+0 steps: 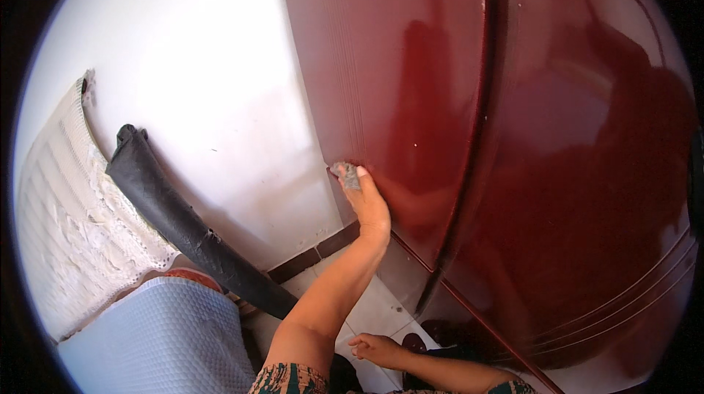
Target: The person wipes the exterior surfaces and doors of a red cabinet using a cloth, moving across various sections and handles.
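My left hand [369,207] is stretched forward and closed on a crumpled grey cloth [351,176]. It presses the cloth to the left edge of a glossy dark red cabinet panel [411,100], beside the white wall. Part of the cloth is hidden by my fingers and thumb. Low down near my body, my right hand [380,351] hangs above the floor with its fingers loosely bent and apart. Nothing shows in it, and it touches nothing that I can see.
A second red panel [572,210] lies right of a dark vertical gap. On the left, a long black rolled item [187,229] leans by the wall [205,64], beside a cream lace-edged cover [81,225] and a pale blue quilted cloth [169,335]. Light tiles [374,298] floor the corner.
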Available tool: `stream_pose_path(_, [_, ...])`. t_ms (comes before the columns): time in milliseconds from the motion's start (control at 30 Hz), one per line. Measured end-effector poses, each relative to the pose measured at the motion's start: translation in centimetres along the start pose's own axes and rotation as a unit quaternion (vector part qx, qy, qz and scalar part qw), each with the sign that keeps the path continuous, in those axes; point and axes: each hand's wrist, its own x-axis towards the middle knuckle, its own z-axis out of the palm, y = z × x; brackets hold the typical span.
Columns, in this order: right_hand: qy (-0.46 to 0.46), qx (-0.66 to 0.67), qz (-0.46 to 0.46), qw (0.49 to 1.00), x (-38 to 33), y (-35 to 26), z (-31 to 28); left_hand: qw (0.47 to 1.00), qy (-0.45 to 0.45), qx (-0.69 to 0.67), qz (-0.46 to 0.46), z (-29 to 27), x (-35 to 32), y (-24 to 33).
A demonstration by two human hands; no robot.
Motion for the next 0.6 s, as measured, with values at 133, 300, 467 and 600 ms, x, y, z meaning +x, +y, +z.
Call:
stream_pose_path(133, [0.002,0.000,0.004,1.000,-0.3,0.5,-0.1,0.974,-0.061,0.084,0.201,2.0,-0.9,8.1])
stream_pose_path(300, [-0.016,-0.026,0.023,0.999,-1.5,-0.9,-0.3,0.876,-0.078,0.093,0.466,5.4,2.3,17.2])
stream_pose_path(467, [-0.053,-0.014,0.010,0.998,-2.7,-2.7,0.4,0.894,-0.045,0.074,0.439,5.0,9.2,20.2])
stream_pose_path(600, [-0.065,0.009,0.004,0.998,-3.0,-3.0,0.1,0.948,-0.069,-0.005,0.310,3.3,14.7,13.2])
